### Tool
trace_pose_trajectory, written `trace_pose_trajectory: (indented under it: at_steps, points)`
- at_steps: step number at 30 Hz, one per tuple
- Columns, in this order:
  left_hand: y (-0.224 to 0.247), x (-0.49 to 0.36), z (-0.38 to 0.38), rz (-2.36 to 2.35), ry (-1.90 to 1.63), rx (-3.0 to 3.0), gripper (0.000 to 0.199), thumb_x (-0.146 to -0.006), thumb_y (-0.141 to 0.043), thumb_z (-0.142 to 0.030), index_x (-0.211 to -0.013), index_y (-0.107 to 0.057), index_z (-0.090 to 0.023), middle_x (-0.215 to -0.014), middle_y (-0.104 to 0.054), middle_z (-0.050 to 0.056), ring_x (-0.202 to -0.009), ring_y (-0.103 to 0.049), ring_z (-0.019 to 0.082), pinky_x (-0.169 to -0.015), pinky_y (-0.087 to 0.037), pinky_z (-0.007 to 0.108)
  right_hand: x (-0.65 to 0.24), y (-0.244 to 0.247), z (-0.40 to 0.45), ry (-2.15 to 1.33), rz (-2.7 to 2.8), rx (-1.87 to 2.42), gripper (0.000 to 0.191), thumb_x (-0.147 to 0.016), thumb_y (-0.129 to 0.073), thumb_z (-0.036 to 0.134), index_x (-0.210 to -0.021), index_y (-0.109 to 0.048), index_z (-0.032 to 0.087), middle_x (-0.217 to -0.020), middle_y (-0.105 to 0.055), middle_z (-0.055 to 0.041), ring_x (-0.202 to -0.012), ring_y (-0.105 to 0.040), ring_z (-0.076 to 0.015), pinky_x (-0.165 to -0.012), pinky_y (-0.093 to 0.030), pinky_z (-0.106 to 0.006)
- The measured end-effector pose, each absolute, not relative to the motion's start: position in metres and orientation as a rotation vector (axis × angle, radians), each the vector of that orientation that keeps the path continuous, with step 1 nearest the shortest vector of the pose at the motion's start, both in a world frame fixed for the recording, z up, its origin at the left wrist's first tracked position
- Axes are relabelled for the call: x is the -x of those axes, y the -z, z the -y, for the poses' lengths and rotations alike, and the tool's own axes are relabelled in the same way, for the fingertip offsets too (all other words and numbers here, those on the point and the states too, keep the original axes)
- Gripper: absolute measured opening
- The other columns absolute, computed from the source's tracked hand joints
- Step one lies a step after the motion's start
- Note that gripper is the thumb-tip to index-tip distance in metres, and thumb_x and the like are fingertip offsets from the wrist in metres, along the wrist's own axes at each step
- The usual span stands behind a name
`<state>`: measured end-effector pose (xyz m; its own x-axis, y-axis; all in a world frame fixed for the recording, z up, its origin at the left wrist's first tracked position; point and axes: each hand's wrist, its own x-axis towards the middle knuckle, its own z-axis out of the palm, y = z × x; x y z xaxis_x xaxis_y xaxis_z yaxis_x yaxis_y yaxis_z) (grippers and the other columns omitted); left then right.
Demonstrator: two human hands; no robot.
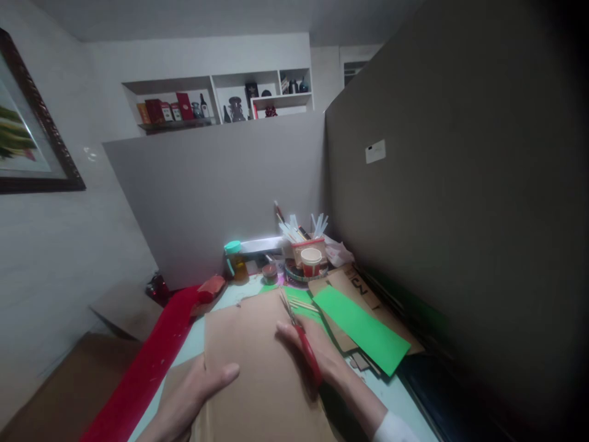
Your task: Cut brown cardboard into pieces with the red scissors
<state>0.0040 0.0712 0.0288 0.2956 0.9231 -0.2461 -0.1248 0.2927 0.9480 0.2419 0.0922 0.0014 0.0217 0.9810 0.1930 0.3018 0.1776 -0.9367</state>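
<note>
A large piece of brown cardboard [264, 368] lies in front of me. My left hand [200, 380] grips its left edge, thumb on top and the other fingers hidden beneath. In my right hand [315, 344] is a pair of red-handled scissors [309, 356], held at the cardboard's right edge. The blades point away from me and look parted, near the far right corner of the sheet. Whether they touch the cardboard is hard to tell. Just beyond my right hand lie thin wooden sticks [304, 302] on green paper.
At right, a green sheet [363, 328] rests on cardboard pieces [354, 285]. Toward the back stand a paper cup [311, 261], a box of glue sticks [304, 244] and a teal-lidded bottle [237, 264]. Red cloth [156, 356] covers the left edge. Grey partitions [221, 190] rise behind and at right.
</note>
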Motion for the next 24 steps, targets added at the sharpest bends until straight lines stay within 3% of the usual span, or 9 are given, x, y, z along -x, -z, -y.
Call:
trace_pose_trajectory:
  at_steps: [5, 9, 15, 19, 24]
  points:
    - [-0.03, -0.007, -0.07, -0.981, -0.883, -1.048, 0.105, -0.071, -0.083, -0.038, -0.157, -0.027, -0.017, -0.109, -0.079, 0.017, -0.096, -0.074, 0.041, -0.074, -0.057, 0.046, -0.248, -0.009, -0.087, -0.826, 1.495, 1.281, 0.039, -0.087, -0.06, 0.057, -0.089, -0.071, 0.02, -0.083, -0.07, -0.0057, -0.077, -0.061, -0.0255, -0.073, -0.047, -0.036]
    - [-0.031, -0.006, -0.07, -1.012, -0.857, -1.022, 0.112, -0.07, -0.084, -0.037, -0.158, -0.02, -0.014, -0.105, -0.08, 0.018, -0.087, -0.075, 0.04, -0.073, -0.056, 0.046, -0.243, -0.003, -0.083, -0.813, 1.498, 1.311, 0.042, -0.091, -0.054, 0.057, -0.079, -0.067, 0.02, -0.076, -0.066, -0.0039, -0.073, -0.058, -0.0234, -0.068, -0.044, -0.034]
    - [-0.03, -0.002, -0.075, -1.003, -0.847, -1.019, 0.107, -0.072, -0.083, -0.036, -0.159, -0.022, -0.019, -0.113, -0.078, 0.017, -0.088, -0.076, 0.037, -0.076, -0.056, 0.046, -0.229, 0.02, -0.095, -0.828, 1.496, 1.409, 0.05, -0.097, -0.05, 0.055, -0.061, -0.051, 0.021, -0.058, -0.048, 0.0052, -0.056, -0.048, -0.0144, -0.056, -0.037, -0.029]
    - [-0.024, 0.002, -0.078, -0.975, -0.846, -1.002, 0.109, -0.073, -0.082, -0.034, -0.16, -0.018, -0.018, -0.116, -0.077, 0.017, -0.098, -0.074, 0.038, -0.085, -0.055, 0.048, -0.23, 0.02, -0.099, -0.849, 1.496, 1.45, 0.044, -0.097, -0.058, 0.052, -0.069, -0.057, 0.018, -0.062, -0.053, 0.007, -0.055, -0.053, -0.0112, -0.058, -0.045, -0.026]
    - [-0.025, -0.001, -0.072, -0.98, -0.833, -0.979, 0.113, -0.075, -0.08, -0.034, -0.16, -0.008, -0.017, -0.124, -0.073, 0.02, -0.094, -0.074, 0.041, -0.082, -0.056, 0.051, -0.239, 0.006, -0.096, -0.858, 1.442, 1.364, 0.046, -0.089, -0.061, 0.06, -0.069, -0.063, 0.018, -0.065, -0.063, 0.0008, -0.064, -0.061, -0.0179, -0.058, -0.044, -0.029]
